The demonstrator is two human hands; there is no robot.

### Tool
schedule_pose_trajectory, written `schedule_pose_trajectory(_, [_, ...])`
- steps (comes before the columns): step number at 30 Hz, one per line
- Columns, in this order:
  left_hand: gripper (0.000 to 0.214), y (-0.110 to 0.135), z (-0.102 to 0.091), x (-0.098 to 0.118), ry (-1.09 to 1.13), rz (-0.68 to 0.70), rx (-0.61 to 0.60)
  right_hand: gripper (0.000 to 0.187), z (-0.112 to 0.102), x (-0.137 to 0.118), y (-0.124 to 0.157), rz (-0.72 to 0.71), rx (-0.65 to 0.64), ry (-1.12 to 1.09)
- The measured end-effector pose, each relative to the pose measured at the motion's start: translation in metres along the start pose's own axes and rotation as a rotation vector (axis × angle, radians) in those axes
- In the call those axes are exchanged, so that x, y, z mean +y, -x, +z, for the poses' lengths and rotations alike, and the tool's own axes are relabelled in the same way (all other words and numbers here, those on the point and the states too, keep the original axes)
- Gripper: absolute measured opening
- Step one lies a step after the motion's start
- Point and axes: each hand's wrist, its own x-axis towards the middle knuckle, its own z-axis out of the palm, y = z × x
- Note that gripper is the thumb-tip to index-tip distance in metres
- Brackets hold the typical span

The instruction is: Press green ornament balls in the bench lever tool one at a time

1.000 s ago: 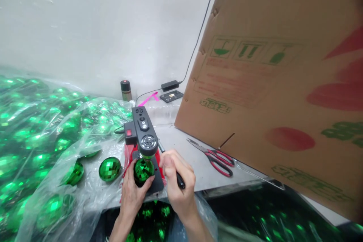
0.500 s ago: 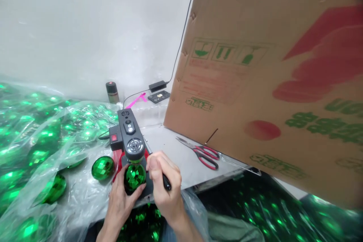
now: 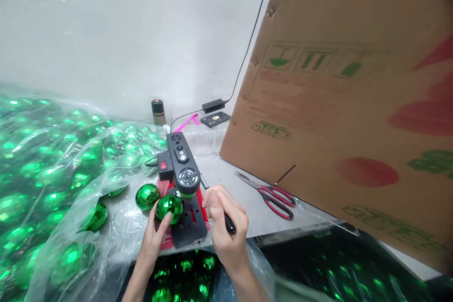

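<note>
A shiny green faceted ball (image 3: 169, 207) is held in my left hand (image 3: 153, 236), fingers round its left side and the thumb across its front. It is just left of and below the round head of a black machine (image 3: 182, 165). Part of the machine's slotted black base plate (image 3: 191, 233) shows beneath that head. My right hand (image 3: 225, 224) is wrapped round the black-ended handle (image 3: 230, 224) of a metal lever at the machine's right side. Another green ball (image 3: 147, 197) lies on the plastic left of my left hand.
Clear plastic sheeting (image 3: 115, 236) with many green balls covers the left side. Red-handled scissors (image 3: 274, 198) lie right of the machine, before a large cardboard box (image 3: 311, 118). Behind stand a dark-capped container (image 3: 158, 112) and a power adapter (image 3: 214, 105). More green balls (image 3: 186, 276) are below the table edge.
My left hand has moved the green ball from under the machine's head out to the left. My right hand stays on the lever handle. The camera view has turned slightly left.
</note>
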Motion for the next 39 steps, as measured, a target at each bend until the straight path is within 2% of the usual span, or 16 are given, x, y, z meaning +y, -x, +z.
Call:
schedule_pose_trajectory(4, [0.083,0.002,0.011,0.013,-0.041,-0.057,-0.088,0.036,0.0,0.001,0.0,-0.002,-0.008,0.006])
schedule_pose_trajectory(9, [0.078,0.006,0.027,0.023,-0.235,0.092,-0.049,0.037,-0.001,0.001,0.0,-0.001,-0.007,0.008])
schedule_pose_trajectory(12, [0.074,0.008,0.039,0.019,-0.265,0.161,0.02,0.035,-0.002,0.003,0.002,-0.016,-0.007,-0.005])
schedule_pose_trajectory(15, [0.073,0.009,0.052,0.009,-0.24,0.176,0.07,0.035,-0.003,0.005,0.003,-0.019,0.01,-0.006])
schedule_pose_trajectory(18, [0.077,0.008,0.061,0.001,-0.163,0.13,0.038,0.035,-0.004,0.007,0.004,-0.023,0.018,-0.004])
schedule_pose_trajectory(22, [0.081,0.006,0.062,0.0,-0.132,0.076,-0.011,0.032,-0.004,0.009,0.007,-0.032,0.017,-0.004])
schedule_pose_trajectory(27, [0.082,0.006,0.06,0.005,-0.135,0.047,-0.015,0.031,-0.003,0.019,0.022,-0.032,0.052,0.025])
schedule_pose_trajectory(33, [0.077,0.009,0.061,0.004,-0.137,0.07,-0.006,0.032,0.0,0.044,0.046,-0.065,0.106,-0.042])
schedule_pose_trajectory(39, [0.077,0.009,0.061,0.009,-0.196,0.079,-0.022,0.033,0.004,0.047,0.051,-0.014,0.143,-0.047])
